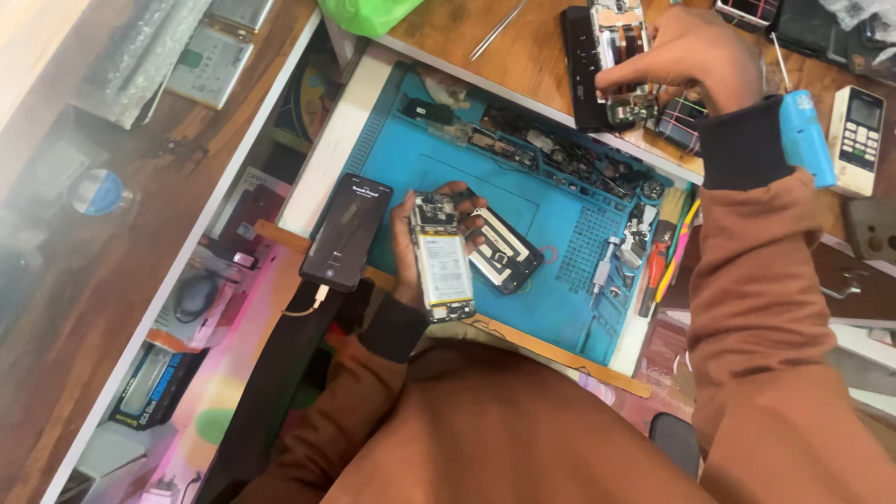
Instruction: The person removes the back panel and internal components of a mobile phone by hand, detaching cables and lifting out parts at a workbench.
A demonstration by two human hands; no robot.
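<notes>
Left hand [411, 247] wrapped around an opened phone [442, 266] with its battery exposed, held over the near edge of the blue repair mat [439, 159]. Right hand [686, 56] stretched beyond the mat's far edge, fingertips pinching at a dismantled phone frame [621, 56]. Back cover [504, 250] just beside; bare mat between; black phone [345, 231] overhanging left edge

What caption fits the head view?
Left hand holds an opened phone; right hand reaches parts beyond the blue mat.
</notes>
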